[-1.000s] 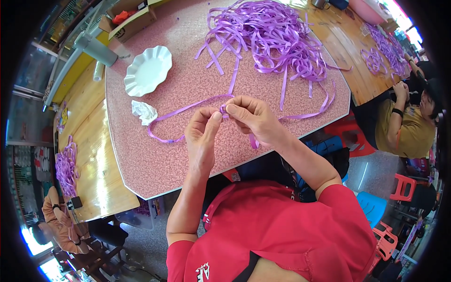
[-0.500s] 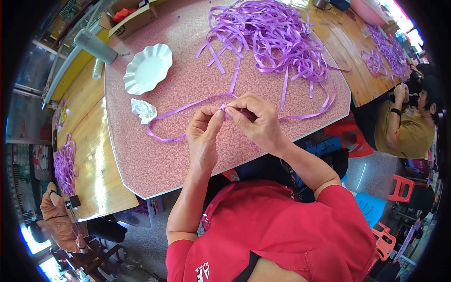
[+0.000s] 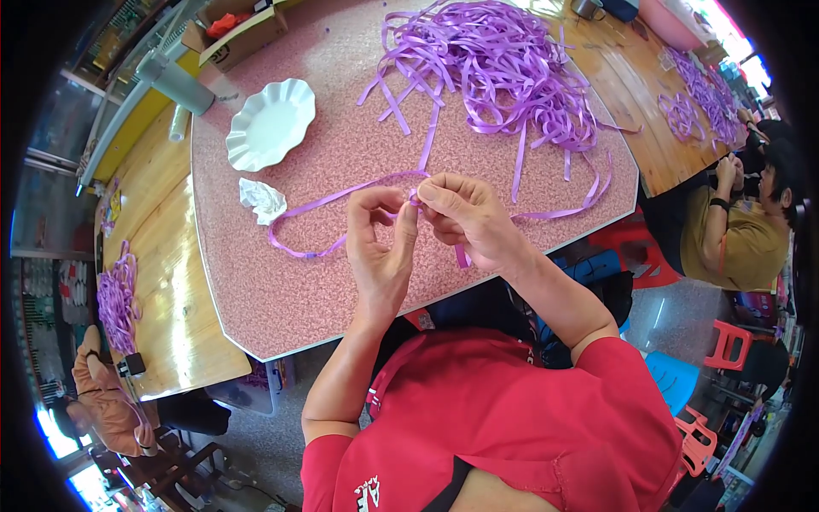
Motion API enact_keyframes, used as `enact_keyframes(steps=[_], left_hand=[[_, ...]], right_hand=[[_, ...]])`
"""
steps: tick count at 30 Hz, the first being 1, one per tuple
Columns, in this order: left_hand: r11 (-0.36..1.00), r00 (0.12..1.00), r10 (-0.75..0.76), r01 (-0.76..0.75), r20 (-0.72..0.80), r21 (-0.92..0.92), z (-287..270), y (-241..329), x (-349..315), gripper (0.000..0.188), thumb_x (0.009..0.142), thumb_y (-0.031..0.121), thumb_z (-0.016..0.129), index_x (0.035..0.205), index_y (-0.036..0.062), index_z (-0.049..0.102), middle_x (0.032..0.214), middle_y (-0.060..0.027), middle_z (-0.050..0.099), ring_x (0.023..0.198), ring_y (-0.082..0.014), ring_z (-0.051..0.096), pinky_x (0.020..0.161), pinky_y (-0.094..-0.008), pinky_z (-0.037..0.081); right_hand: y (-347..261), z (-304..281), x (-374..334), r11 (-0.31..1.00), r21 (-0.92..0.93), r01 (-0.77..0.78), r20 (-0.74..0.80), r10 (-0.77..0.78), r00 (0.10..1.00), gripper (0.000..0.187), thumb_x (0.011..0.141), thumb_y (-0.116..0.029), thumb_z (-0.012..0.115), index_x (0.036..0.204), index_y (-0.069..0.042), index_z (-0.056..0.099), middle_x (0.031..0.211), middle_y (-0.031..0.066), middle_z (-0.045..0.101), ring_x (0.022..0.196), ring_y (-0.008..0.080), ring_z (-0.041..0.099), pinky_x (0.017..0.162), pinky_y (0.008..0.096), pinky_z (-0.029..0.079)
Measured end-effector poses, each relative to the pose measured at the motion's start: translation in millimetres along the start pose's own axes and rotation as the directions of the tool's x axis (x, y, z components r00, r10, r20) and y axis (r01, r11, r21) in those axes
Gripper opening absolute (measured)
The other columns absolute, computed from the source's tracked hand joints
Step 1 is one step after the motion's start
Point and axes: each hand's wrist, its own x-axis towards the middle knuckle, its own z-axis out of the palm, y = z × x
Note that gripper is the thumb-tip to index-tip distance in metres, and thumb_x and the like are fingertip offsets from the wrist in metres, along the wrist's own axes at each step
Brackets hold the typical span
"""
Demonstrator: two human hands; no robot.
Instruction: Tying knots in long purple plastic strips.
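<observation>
A purple ribbon (image 3: 322,201) runs in a long loop across the pink table and up into my fingers. My left hand (image 3: 381,243) pinches it between thumb and forefinger at a small knot-like bunch (image 3: 414,197). Close against it, my right hand (image 3: 471,219) grips the ribbon with thumb and bent fingers. A short ribbon end (image 3: 462,255) hangs below my right hand. The fingertips hide how the ribbon is wound or tied. Beyond my hands lies a big heap of purple ribbons (image 3: 495,72).
The pink speckled table (image 3: 273,316) carries a white scalloped plate (image 3: 271,125), crumpled white tissue (image 3: 262,201), a grey-green bottle (image 3: 177,83) and a cardboard box (image 3: 243,38). One person (image 3: 738,218) sits at the right, another (image 3: 111,397) at lower left. Red stools (image 3: 728,343) stand at the right.
My right fingers have curled in closer round the ribbon, and my left hand has turned slightly, its fingers more raised. A ribbon end now shows below my right hand.
</observation>
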Motion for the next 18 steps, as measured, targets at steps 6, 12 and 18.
enact_keyframes(steps=[6,12,18], left_hand=[[0.684,0.841,0.508,-0.526,0.188,0.506,-3.6,7.5,10.2,0.037,0.078,-0.005,0.071,0.112,0.0081,0.067,0.095,-0.0089,0.059,0.09,-0.0277,0.056,0.078,-0.0366,0.045],[0.653,0.81,0.56,-0.56,0.174,0.51,-7.2,0.5,11.8,0.031,0.077,-0.004,0.074,0.105,0.0071,0.066,0.095,-0.0081,0.061,0.09,-0.0277,0.058,0.08,-0.0388,0.045],[0.81,0.906,0.403,-0.418,0.127,0.412,-9.8,2.1,10.7,0.024,0.078,-0.002,0.075,0.097,0.0047,0.062,0.095,-0.0101,0.062,0.09,-0.0277,0.059,0.081,-0.0394,0.045]], right_hand=[[1.0,-4.2,0.5,1.0,0.001,0.013,-0.04,-0.013,0.999,0.018,0.1,-0.023,0.06,0.1,-0.006,0.066,0.072,-0.0068,0.054,0.051,-0.0018,0.035,0.044,0.0169,0.026],[-2.4,-2.5,0.1,1.0,-0.024,0.005,-0.049,-0.006,0.999,0.019,0.099,-0.024,0.063,0.1,-0.006,0.069,0.063,-0.0086,0.046,0.052,0.0006,0.034,0.045,0.0197,0.024],[-12.1,-2.4,-4.6,0.977,-0.21,0.029,-0.042,-0.038,0.998,0.016,0.099,-0.018,0.061,0.105,-0.004,0.067,0.071,-0.0088,0.05,0.055,-0.0012,0.036,0.048,0.0182,0.027]])
